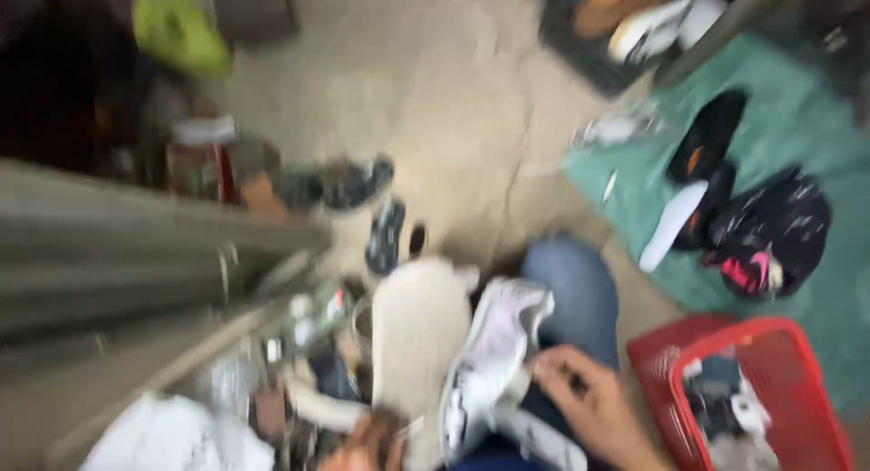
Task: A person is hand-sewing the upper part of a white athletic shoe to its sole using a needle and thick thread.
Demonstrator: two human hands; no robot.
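Observation:
The picture is blurred by motion. My right hand (584, 398) rests at the heel of a white sneaker with purple marks (494, 362) that lies across my blue-jeaned knee (575, 294); the fingers seem to pinch its edge. Left of the sneaker, a pale beige sole (419, 335) stands upturned. My left hand (367, 446) shows only partly at the bottom edge, at the base of that sole; its grip is hidden.
A red plastic basket (770, 344) sits at the right. A green cloth (788, 117) behind it carries dark shoes and a white insole (672, 224). Dark sandals (385, 235) lie on the concrete floor. A grey metal frame (136, 253) and cluttered tools fill the left.

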